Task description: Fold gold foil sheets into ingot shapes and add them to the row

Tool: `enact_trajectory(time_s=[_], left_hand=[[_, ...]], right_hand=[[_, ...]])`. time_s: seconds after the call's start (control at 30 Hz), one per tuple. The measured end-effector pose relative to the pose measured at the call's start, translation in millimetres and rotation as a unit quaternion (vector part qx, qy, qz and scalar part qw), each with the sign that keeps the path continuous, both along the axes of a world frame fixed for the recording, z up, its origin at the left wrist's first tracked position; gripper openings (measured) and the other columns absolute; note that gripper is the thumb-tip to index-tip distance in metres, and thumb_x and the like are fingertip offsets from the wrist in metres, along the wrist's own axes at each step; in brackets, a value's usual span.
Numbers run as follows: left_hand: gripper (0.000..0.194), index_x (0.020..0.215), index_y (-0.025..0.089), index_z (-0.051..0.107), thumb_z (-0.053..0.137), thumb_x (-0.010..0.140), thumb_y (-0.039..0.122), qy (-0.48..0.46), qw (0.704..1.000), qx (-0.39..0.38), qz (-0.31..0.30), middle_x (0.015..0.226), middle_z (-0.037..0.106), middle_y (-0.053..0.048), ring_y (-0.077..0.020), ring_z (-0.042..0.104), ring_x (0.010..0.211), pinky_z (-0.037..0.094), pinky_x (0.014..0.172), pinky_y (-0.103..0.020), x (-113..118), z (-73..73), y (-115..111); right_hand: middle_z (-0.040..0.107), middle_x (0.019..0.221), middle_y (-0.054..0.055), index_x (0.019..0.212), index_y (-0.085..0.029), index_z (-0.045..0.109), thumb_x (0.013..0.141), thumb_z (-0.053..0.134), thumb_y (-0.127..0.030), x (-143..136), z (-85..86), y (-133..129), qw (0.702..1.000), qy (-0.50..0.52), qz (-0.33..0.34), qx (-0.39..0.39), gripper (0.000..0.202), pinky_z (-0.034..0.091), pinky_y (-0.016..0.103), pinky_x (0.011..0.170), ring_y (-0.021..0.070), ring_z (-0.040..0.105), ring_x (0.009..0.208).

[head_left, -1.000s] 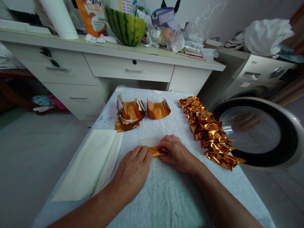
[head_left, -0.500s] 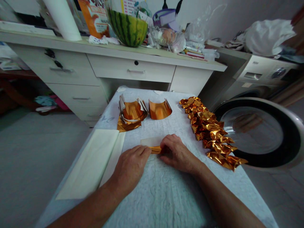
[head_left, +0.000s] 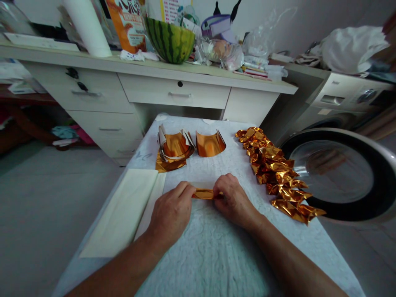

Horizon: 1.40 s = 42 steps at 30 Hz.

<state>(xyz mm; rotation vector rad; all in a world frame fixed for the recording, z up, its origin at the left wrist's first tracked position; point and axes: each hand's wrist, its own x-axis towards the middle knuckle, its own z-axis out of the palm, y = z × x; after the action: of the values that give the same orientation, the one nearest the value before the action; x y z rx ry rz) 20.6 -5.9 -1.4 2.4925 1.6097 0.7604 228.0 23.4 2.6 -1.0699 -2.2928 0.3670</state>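
Observation:
A narrow roll of gold foil paper (head_left: pixel 203 194) lies crosswise between my two hands, just above the cloth-covered table (head_left: pixel 213 255). My left hand (head_left: pixel 173 208) is closed on its left end, and my right hand (head_left: pixel 233 200) pinches the right end; the fingertips are partly hidden. A little of a pale sheet shows behind the roll. Farther back stand a stack of curled gold foil sheets (head_left: pixel 175 144) with white backing and a single curled gold sheet (head_left: pixel 210 144). Twisted gold foil pieces (head_left: pixel 272 165) form a row along the right side.
White paper sheets (head_left: pixel 123 210) lie at the table's left. Behind is a white desk (head_left: pixel 179 93) bearing a cut watermelon (head_left: pixel 170 41), a paper roll (head_left: pixel 89 29) and plastic bags. An open washing machine door (head_left: pixel 340 173) reaches close to the table's right edge.
The foil between my hands looks more tightly rolled, and more of its length shows. My right hand has shifted slightly right. The whole view has moved a little.

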Motion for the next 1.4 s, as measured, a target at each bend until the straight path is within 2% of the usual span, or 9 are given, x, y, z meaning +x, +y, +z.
enact_trajectory(time_s=[0.13,0.3,0.5,0.63,0.7,0.83,0.97,1.13,1.4], left_hand=[[0.027,0.096,0.018,0.055,0.042,0.082,-0.002,-0.066,0.997,0.026,-0.035,0.105,0.063,-0.007,-0.0212,0.065,0.095,0.056,0.081,-0.035,2,-1.2,3],[0.032,0.108,0.018,0.053,0.045,0.082,0.000,-0.058,0.997,0.004,-0.051,0.123,0.055,-0.010,-0.0230,0.060,0.110,0.055,0.092,-0.038,5,-2.1,5],[0.022,0.103,0.017,0.056,0.052,0.085,0.005,-0.021,0.997,-0.046,-0.052,0.116,0.057,-0.010,-0.0246,0.059,0.108,0.053,0.097,-0.043,1,-5.3,6],[0.014,0.093,0.016,0.061,0.057,0.084,0.007,0.018,0.999,-0.024,-0.042,0.109,0.059,-0.010,-0.0293,0.054,0.111,0.047,0.102,-0.051,1,0.4,6],[0.017,0.094,0.017,0.063,0.056,0.085,0.006,0.009,0.998,-0.027,-0.057,0.110,0.060,-0.008,-0.0271,0.053,0.108,0.047,0.099,-0.049,2,4.1,4],[0.016,0.092,0.020,0.062,0.059,0.084,0.007,-0.029,0.991,-0.098,-0.091,0.101,0.061,-0.004,-0.0239,0.053,0.099,0.049,0.088,-0.042,4,5.9,0],[0.010,0.086,0.020,0.061,0.063,0.083,0.011,-0.065,0.984,-0.147,-0.081,0.095,0.060,-0.003,-0.0226,0.054,0.094,0.047,0.085,-0.040,7,1.9,0],[0.012,0.081,0.019,0.061,0.057,0.089,0.012,-0.071,0.983,-0.156,-0.068,0.091,0.058,-0.003,-0.0217,0.053,0.090,0.045,0.082,-0.038,8,-0.6,3],[0.012,0.077,0.019,0.061,0.060,0.085,0.010,-0.104,0.978,-0.176,-0.049,0.088,0.060,-0.002,-0.0205,0.054,0.088,0.044,0.081,-0.037,11,0.3,2]], right_hand=[[0.054,0.081,0.002,0.078,-0.020,0.050,0.069,0.052,0.002,-3,0.8,-3,0.998,-0.031,-0.012,0.048,0.024,0.032,0.033,0.075,0.0198,0.044,0.082],[0.058,0.086,0.003,0.082,-0.019,0.055,0.075,0.057,-0.001,-6,1.0,-6,0.995,-0.087,0.002,0.039,0.020,0.032,0.034,0.076,0.0202,0.044,0.084],[0.062,0.089,0.004,0.091,-0.018,0.062,0.087,0.059,-0.011,-9,-1.1,-5,0.989,-0.135,0.050,-0.016,0.009,0.032,0.033,0.077,0.0193,0.048,0.085],[0.063,0.087,0.004,0.091,-0.019,0.064,0.090,0.059,-0.014,-11,0.8,-6,0.988,-0.139,0.064,-0.036,0.007,0.032,0.033,0.076,0.0183,0.050,0.084],[0.062,0.086,0.003,0.092,-0.020,0.065,0.089,0.060,-0.013,-11,2.2,-6,0.987,-0.135,0.067,-0.047,0.009,0.032,0.032,0.077,0.0182,0.051,0.084],[0.062,0.086,0.003,0.093,-0.020,0.064,0.087,0.061,-0.011,-10,3.2,-6,0.988,-0.110,0.077,-0.076,0.012,0.035,0.032,0.079,0.0186,0.053,0.086],[0.061,0.083,0.002,0.086,-0.018,0.059,0.082,0.064,-0.009,-8,4.1,-5,0.990,-0.056,0.053,-0.121,0.011,0.036,0.030,0.075,0.0166,0.052,0.080],[0.060,0.083,0.001,0.085,-0.018,0.060,0.078,0.065,-0.005,1,7.7,-2,0.985,-0.029,0.056,-0.162,0.015,0.038,0.028,0.075,0.0159,0.052,0.079],[0.063,0.086,0.002,0.084,-0.019,0.067,0.086,0.065,-0.011,11,6.5,3,0.980,-0.010,0.078,-0.184,0.008,0.040,0.031,0.081,0.0168,0.055,0.087]])
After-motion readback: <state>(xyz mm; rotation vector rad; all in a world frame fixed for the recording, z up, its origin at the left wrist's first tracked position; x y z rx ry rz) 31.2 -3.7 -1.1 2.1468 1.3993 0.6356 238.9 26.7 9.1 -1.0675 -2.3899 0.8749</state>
